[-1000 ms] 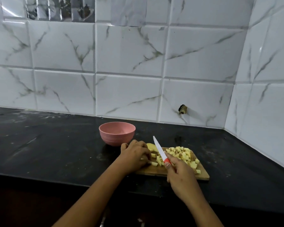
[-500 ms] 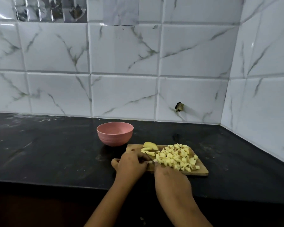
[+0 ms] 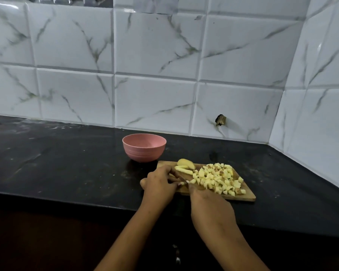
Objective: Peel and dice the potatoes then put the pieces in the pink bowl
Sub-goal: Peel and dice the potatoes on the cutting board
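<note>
1. The knife (image 3: pixel 186 182), raised a second ago, is down at the near-left edge of the cutting board (image 3: pixel 247 196), gripped by the right hand (image 3: pixel 209 204).
2. The left hand (image 3: pixel 160 182) curls just beside it, and I cannot tell what it holds; its fingertips could get nicked.
3. Diced potato (image 3: pixel 217 178) crowds the board's right side and may spill; the pink bowl (image 3: pixel 144 149) stands behind its left corner.

A black countertop (image 3: pixel 67 163) serves as the supporting surface. Pale smears and scuff marks are seen across its dark face, mostly toward the left. Two items are set directly on it. A pink bowl (image 3: pixel 144 147) is stood upright toward the rear, near the middle. A wooden cutting board (image 3: pixel 248 195) is laid flat just in front of the bowl and to its right; whether the two touch cannot be told. The board's near edge is set back from the counter's front edge
</note>
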